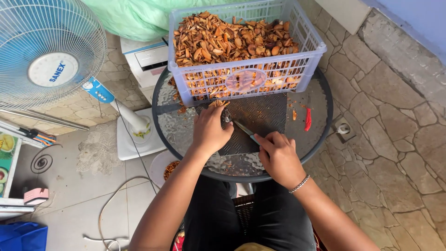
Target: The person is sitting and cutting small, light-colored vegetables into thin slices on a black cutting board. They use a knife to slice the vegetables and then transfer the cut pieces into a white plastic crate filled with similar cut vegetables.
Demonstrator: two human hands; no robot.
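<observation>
Brown pieces: a small bunch of dried, curled brown pieces (pixel 218 103) sits under the left hand's fingertips, on the dark cutting mat (pixel 260 116), just in front of the crate.
Knife: a small knife (pixel 245 129) with a pale green handle and a short blade lies slanted, its tip pointing toward the bunch.
Mat and table: the mat rests on a round glass table (pixel 320 100) with a dark rim; scraps and one red chilli (pixel 307 120) lie on the right of it.
Crate: a pale lavender slatted plastic crate (pixel 244 79) at the far side of the table is heaped with the same brown pieces.
Left arm: bare forearm comes up from the lower left, wrist straight, back of the hand facing the camera.
Left hand (pixel 210 131): fingers curled down and closed over the bunch, pinning it to the mat.
Right arm: forearm comes from the lower right, a beaded bracelet (pixel 299 184) at the wrist.
Right hand (pixel 279 155): closed in a fist around the knife handle, knuckles up.
Surroundings: a white standing fan (pixel 49 56) stands on the floor to the left.
</observation>
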